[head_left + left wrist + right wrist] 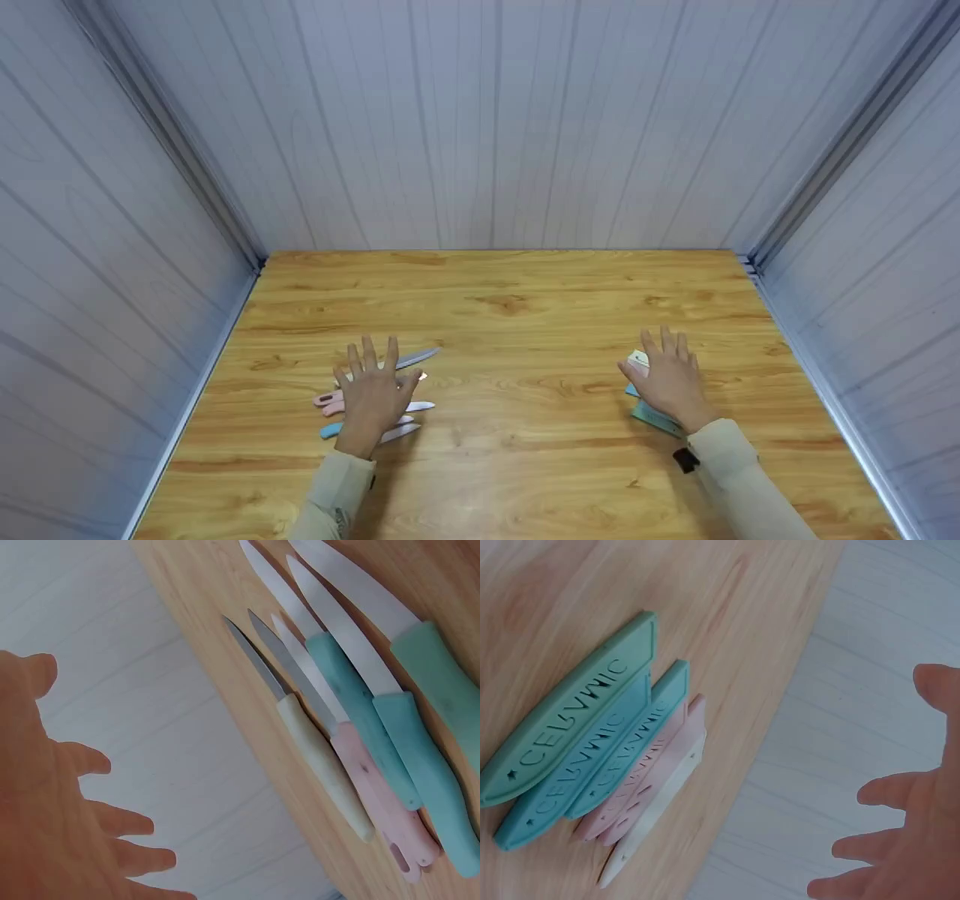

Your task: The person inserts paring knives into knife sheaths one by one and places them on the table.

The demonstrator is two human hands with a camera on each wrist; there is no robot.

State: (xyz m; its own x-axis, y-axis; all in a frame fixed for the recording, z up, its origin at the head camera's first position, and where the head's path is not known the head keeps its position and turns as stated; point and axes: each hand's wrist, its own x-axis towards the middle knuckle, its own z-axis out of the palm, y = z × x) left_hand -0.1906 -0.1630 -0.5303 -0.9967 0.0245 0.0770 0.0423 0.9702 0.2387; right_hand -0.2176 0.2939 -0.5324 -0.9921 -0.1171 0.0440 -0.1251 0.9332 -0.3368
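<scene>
My left hand hovers over a row of knives with its fingers spread and holds nothing. In the left wrist view these are a cream-handled knife, two pink-handled knives, two blue-handled knives and a green-handled knife, lying side by side. On the other side, my right hand, fingers also spread, is above a group of blade sheaths and partly hides them in the head view. The right wrist view shows a green sheath, two blue sheaths, two pink sheaths and a white sheath, several marked CERAMIC.
Both groups lie on a wood-grain table, with a wide stretch of tabletop between them. Pale panel walls enclose the table at the back and both sides. A metal strip runs along the right edge.
</scene>
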